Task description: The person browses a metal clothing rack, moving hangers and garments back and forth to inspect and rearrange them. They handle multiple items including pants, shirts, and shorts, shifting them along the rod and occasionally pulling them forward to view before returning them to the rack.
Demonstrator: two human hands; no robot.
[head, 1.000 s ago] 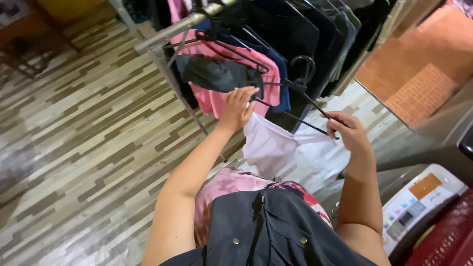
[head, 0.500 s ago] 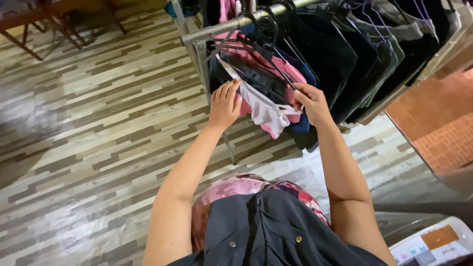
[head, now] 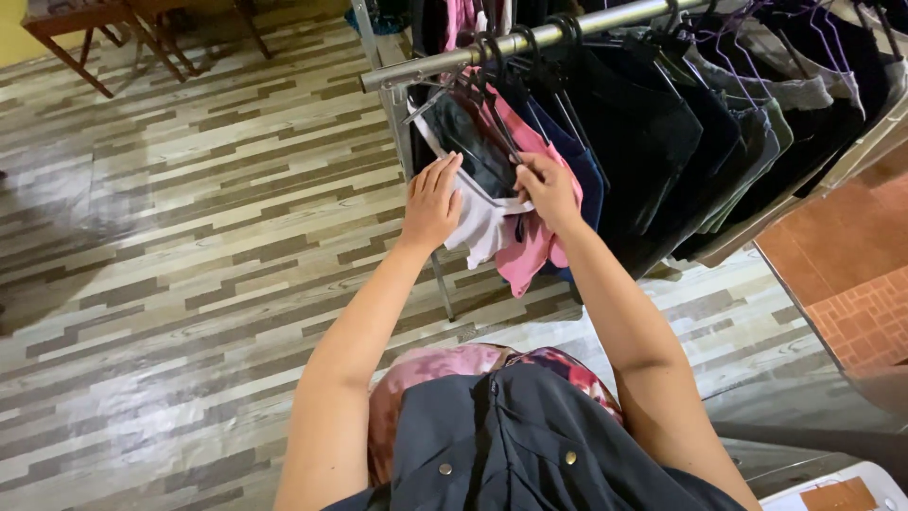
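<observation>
Fingers of your left hand (head: 431, 201) lie flat and spread against the white garment (head: 480, 225), pressing its left edge, not curled round anything. Your right hand (head: 549, 187) has fingers bent and pinched on the same garment's top edge, w/ a dark trim band under the thumb.

Landmark = metal rail (head: 530, 38). White garment hangs just below the rail's left end, on a black hanger (head: 473, 90), touching a pink garment (head: 530, 246) right behind it. Behind the pink one is a blue piece (head: 579, 166), then a packed row of dark clothes (head: 662, 142) running along the rail to the right, w/ a grey-green item (head: 757, 118) among them. Hanger hooks crowd the rail near its left end; exact count can't be told, too bunched.

Rail's upright post (head: 402, 132) drops straight down from the left end, just left of your left hand. Wood-pattern floor (head: 189, 265) spreads left of and under the rail. Wooden table legs (head: 85, 47) stand well left of the rail, top corner. Red tile patch (head: 851, 293) lies below the rail's right end.

Count: 2 hands, 1 white garment, 1 pink, 1 rail, 1 post.
</observation>
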